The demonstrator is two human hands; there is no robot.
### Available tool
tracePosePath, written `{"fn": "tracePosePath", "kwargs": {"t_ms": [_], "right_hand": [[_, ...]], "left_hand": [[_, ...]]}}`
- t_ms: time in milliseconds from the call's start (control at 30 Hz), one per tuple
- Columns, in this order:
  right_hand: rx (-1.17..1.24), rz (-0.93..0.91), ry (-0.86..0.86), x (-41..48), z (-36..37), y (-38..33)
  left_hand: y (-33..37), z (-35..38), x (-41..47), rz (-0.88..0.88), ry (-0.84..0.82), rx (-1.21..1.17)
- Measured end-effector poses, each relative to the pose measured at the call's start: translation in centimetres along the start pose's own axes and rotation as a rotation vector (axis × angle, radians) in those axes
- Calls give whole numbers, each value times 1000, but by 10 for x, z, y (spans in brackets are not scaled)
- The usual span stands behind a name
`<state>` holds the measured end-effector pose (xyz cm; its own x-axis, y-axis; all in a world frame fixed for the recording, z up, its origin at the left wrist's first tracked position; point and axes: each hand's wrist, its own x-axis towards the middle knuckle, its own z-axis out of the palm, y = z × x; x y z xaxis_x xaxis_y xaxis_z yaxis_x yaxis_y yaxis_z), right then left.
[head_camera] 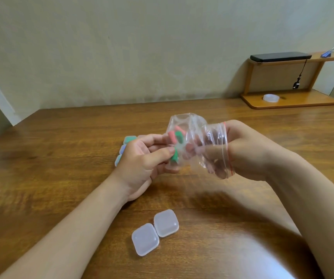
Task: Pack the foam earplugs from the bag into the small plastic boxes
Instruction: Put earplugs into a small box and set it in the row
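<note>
While the zip bag [192, 125] is pinched by the left hand [142, 160] | right hand [250, 154] is put inside it, grip cannot be told

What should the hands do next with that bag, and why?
Probably the right hand, its fingers inside the bag, should pinch one of the earplugs and pull it out. The left hand pinches the bag's closed end where they sit, and the open box on the table looks empty.

Left grip [142, 160], right grip [248, 152] bare; forearms [77, 228] bare.
</note>
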<state>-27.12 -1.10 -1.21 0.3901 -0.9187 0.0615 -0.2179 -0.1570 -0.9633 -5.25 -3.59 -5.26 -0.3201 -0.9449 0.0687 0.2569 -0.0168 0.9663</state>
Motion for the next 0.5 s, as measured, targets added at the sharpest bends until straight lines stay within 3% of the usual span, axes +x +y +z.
{"fn": "tracePosePath", "kwargs": {"t_ms": [500], "right_hand": [[-184,-79,133,8,14,7]], "left_hand": [[-8,-1,3,48,-35,53]]}}
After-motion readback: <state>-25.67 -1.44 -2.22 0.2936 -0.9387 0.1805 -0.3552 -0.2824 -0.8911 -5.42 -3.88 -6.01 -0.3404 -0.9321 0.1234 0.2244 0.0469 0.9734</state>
